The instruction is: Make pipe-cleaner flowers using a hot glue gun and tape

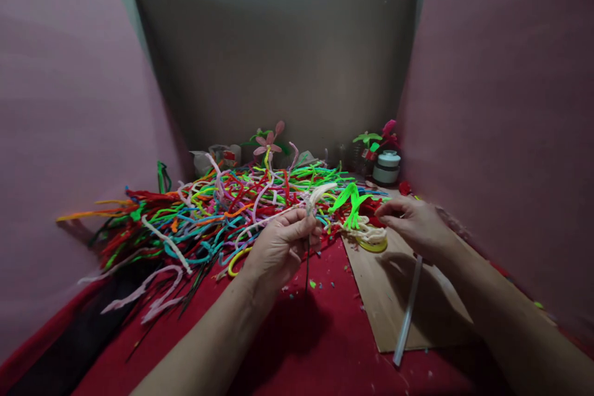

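My left hand [288, 240] is closed in a pinch around a thin dark stem [307, 269] that hangs down below the fingers. At the top of this stem, a white fuzzy pipe-cleaner piece [322, 193] curves to the right. My right hand [420, 223] is over the cardboard, its fingers bent and slightly apart, with nothing visible between them. Close to its fingertips are bright green pipe-cleaner loops [351, 204], cream loops [371, 234] and red pieces [370, 210]. A translucent stick [408, 315] slants below my right palm; its upper end is partly hidden.
A large heap of coloured pipe cleaners [218, 216] spreads across the red cloth [334, 334]. The cardboard sheet [371, 297] lies at the right. Pink flowers [268, 143] and a lidded jar [387, 167] stand at the back. Pink panels [501, 105] flank both sides.
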### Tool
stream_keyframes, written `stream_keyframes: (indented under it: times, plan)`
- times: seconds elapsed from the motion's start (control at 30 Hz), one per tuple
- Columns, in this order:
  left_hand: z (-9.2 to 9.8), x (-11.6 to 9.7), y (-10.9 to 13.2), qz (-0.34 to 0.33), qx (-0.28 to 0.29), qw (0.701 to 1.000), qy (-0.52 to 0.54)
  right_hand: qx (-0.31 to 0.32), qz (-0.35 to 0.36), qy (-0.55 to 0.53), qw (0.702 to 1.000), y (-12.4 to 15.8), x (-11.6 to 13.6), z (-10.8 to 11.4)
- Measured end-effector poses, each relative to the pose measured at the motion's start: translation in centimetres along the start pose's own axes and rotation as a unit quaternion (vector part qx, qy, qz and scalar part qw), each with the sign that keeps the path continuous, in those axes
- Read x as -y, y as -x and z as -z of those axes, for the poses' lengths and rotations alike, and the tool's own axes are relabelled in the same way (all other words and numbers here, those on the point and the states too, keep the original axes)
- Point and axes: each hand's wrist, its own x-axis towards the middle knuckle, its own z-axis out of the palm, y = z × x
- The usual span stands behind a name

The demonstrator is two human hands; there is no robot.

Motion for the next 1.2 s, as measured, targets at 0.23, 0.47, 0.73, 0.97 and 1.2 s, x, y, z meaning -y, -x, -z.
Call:
stream_keyframes:
  times: [0.23, 0.47, 0.73, 0.97, 1.2]
  plan:
    - [0.0, 0.3, -0.2, 0.008, -0.001, 1.000, 0.012, 0.136, 0.053, 0.317, 0.937, -0.6, -2.6, -1.0]
    - [-0.1, 0.4, -0.1, 0.026, 0.013, 1.000, -0.002, 0.147, 0.066, 0.311, 0.937, -0.4, -4.0, -1.6]
    - [0.1, 0.5, -0.1, 0.023, 0.023, 0.999, -0.012, 0.141, 0.108, 0.274, 0.945, -0.1, -4.0, -1.4]
    - [-0.1, 0.5, -0.2, 0.027, 0.017, 0.999, -0.009, 0.160, 0.038, 0.013, 0.986, -0.1, -1.5, 0.7]
    - [-0.1, 1.1, 0.1, 0.026, 0.033, 0.998, -0.048, 0.153, -0.113, -0.392, 0.900, 0.6, -0.3, -0.3]
